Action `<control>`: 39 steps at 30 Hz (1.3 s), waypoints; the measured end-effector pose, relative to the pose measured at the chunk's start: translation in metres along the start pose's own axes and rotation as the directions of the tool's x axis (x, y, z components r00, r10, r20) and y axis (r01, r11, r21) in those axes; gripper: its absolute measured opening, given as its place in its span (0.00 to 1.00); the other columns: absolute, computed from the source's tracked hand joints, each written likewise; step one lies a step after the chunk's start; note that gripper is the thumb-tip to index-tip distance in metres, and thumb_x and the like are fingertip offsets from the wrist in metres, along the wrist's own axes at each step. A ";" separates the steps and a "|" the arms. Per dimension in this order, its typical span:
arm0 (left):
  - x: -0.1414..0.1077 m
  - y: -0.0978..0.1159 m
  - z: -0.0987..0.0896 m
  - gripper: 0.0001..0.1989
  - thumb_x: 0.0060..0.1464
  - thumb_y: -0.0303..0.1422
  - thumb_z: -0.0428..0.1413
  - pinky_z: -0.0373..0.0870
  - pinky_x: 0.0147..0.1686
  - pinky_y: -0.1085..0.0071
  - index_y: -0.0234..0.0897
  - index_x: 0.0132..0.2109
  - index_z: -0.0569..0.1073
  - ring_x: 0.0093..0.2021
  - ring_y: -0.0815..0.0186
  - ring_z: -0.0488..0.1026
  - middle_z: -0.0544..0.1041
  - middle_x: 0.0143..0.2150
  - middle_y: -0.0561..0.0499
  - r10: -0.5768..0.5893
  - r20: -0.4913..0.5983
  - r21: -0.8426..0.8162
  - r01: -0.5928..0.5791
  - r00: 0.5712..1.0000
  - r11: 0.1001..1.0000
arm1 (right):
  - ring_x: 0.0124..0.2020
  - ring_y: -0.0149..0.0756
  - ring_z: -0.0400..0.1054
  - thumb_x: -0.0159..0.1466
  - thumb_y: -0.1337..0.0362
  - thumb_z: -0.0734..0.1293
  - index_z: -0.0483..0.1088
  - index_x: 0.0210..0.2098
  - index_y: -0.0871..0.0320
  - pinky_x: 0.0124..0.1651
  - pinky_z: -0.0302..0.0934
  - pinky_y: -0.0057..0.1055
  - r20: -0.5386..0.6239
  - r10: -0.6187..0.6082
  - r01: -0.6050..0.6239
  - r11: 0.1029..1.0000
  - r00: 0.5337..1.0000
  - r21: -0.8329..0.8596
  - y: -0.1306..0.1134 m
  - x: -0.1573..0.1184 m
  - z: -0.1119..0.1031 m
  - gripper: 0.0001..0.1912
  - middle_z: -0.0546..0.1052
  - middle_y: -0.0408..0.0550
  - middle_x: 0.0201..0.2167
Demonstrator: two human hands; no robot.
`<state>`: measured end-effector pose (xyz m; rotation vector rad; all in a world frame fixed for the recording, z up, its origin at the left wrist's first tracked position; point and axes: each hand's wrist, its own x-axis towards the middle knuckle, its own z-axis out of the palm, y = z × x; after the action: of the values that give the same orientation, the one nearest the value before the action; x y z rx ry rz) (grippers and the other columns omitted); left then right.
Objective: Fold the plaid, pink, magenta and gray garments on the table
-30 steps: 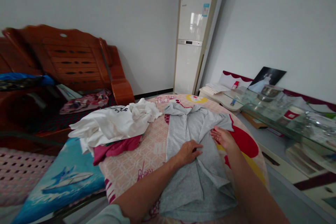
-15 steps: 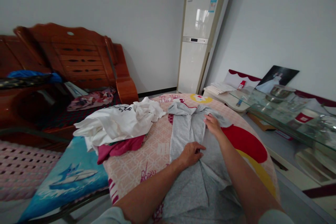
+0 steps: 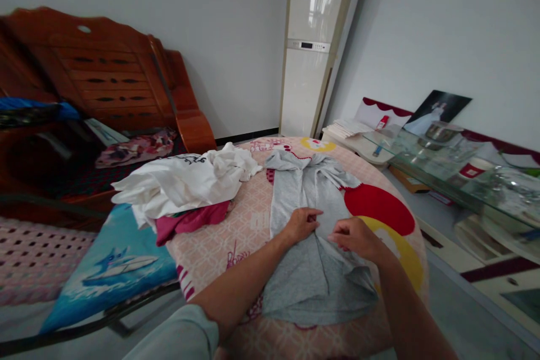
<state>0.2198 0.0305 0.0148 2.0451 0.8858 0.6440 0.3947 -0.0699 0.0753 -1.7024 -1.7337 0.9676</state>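
A grey shirt (image 3: pixel 291 281) with red trim at its neck and sleeve lies lengthwise on the round table, its neck at the far end and creases across its middle. My left hand (image 3: pixel 302 224) rests on the middle of the shirt, index finger stretched to the right and the other fingers loosely bent. Just to the right, the fingers of my right hand (image 3: pixel 356 239) are closed in a pinch at a fold of the same shirt; the fingertips are partly hidden. To the left is a heap with a white shirt (image 3: pixel 181 183) over a dark pink cloth (image 3: pixel 194 222).
A patterned pink cloth (image 3: pixel 248 236) covers the table. A blue cushion (image 3: pixel 118 270) lies at the left, near a wooden sofa (image 3: pixel 113 79). At the right stands a glass-topped cabinet (image 3: pixel 439 171) with dishes. A tall air conditioner (image 3: pixel 306 79) fills the corner.
My right hand has come back from near the shirt's far sleeve to its middle, beside my left hand, and its fingers have closed. The shirt's near edge now lies in full view.
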 end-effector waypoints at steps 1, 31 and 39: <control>0.000 0.003 -0.003 0.19 0.48 0.25 0.56 0.70 0.39 0.72 0.35 0.49 0.78 0.34 0.68 0.72 0.77 0.37 0.50 0.004 -0.039 0.020 -0.003 0.999 1.000 | 0.19 0.29 0.65 0.56 0.58 0.67 0.69 0.20 0.58 0.22 0.56 0.23 -0.019 0.002 -0.002 1.000 1.000 -0.003 0.000 -0.007 0.002 0.12 0.72 0.42 0.16; -0.052 0.041 0.017 0.07 0.59 0.33 0.57 0.68 0.46 0.74 0.36 0.36 0.78 0.41 0.67 0.75 0.79 0.38 0.48 0.590 0.446 -0.273 -0.525 0.673 0.806 | 0.14 0.29 0.65 0.58 0.52 0.64 0.68 0.26 0.59 0.15 0.53 0.23 0.145 0.239 -0.263 0.948 0.960 0.180 0.048 -0.044 0.001 0.16 0.74 0.44 0.18; -0.056 0.030 0.024 0.06 0.54 0.33 0.62 0.66 0.31 0.79 0.34 0.32 0.77 0.28 0.72 0.71 0.75 0.28 0.52 0.472 0.615 -0.394 -0.272 0.632 0.878 | 0.10 0.27 0.60 0.63 0.50 0.60 0.69 0.25 0.60 0.13 0.53 0.22 0.387 0.285 -0.352 0.929 0.877 0.112 0.053 -0.061 0.001 0.20 0.72 0.45 0.13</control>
<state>0.2116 -0.0369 0.0187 1.9873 -0.0925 0.1285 0.4307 -0.1325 0.0401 -1.8084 -1.5396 1.6317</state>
